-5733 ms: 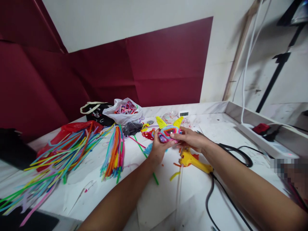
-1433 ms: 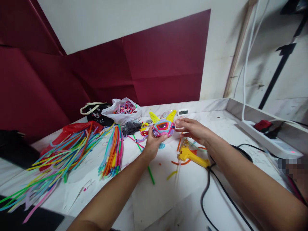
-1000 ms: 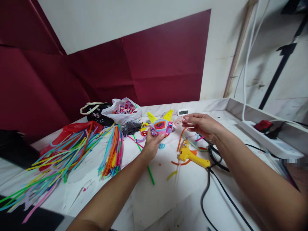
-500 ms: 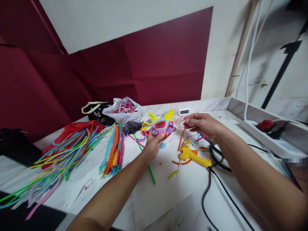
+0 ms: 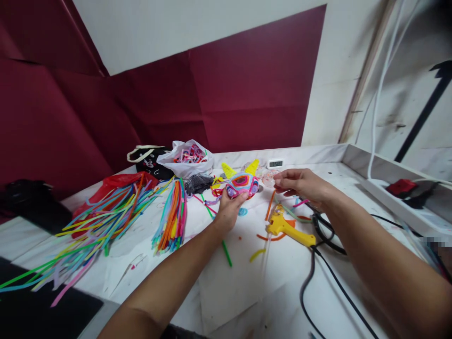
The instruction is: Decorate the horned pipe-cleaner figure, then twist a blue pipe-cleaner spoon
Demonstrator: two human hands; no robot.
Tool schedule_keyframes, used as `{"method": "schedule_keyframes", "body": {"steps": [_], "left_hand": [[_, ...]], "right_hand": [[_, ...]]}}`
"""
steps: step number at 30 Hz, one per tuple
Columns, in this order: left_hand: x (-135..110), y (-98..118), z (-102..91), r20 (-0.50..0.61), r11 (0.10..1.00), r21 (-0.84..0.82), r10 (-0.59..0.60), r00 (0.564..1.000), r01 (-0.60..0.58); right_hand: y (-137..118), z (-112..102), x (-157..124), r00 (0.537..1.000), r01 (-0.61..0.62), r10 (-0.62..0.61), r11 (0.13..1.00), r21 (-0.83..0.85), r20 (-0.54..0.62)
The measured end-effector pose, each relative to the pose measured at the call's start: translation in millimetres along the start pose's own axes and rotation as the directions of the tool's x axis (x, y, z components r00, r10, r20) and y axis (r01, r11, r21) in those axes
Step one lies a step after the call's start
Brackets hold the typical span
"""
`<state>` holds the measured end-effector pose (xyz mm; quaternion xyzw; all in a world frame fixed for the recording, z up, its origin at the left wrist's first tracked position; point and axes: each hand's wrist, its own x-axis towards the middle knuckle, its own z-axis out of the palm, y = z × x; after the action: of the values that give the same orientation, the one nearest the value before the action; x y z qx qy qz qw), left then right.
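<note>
My left hand (image 5: 229,209) grips a small pipe-cleaner figure (image 5: 241,182) from below, thumb across its front. Two yellow horns top the figure, and its face is blue, pink and red with purple rounds at the sides. To its right, my right hand (image 5: 294,184) hovers above the table with thumb and fingertips pinched; whatever they hold, if anything, is too small to make out. Below the right hand lies a yellow glue gun (image 5: 287,228), a clear glue stick (image 5: 265,261) pointing out of its back. An orange pipe cleaner (image 5: 270,205) rests beside the gun.
Loose pipe cleaners (image 5: 116,212) spread over a red bag at left, near a bundled set (image 5: 173,214). Behind stand a white plastic bag (image 5: 169,165), a black bag (image 5: 151,165) and a small digital clock (image 5: 275,164). Black cables (image 5: 307,292) and a power strip (image 5: 415,202) occupy the right.
The view has turned slightly left, so the scene sits a little further right. Both hands keep nearly the same pose, the left still gripping the figure.
</note>
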<state>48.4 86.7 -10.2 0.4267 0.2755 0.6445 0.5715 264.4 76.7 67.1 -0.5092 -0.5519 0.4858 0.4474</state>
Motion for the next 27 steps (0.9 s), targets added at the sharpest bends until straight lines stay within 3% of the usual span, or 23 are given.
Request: {"method": "schedule_keyframes", "body": {"steps": [21, 27], "left_hand": [[3, -11, -4.8, -0.03, 0.999, 0.023, 0.042, 0.999, -0.042], [1, -10, -2.4, -0.047, 0.998, 0.034, 0.053, 0.997, -0.052]], "right_hand": [[8, 8, 0, 0.995, 0.013, 0.005, 0.983, -0.184, 0.098], [3, -2, -1, 0.998, 0.02, -0.004, 0.973, -0.228, 0.069]]}}
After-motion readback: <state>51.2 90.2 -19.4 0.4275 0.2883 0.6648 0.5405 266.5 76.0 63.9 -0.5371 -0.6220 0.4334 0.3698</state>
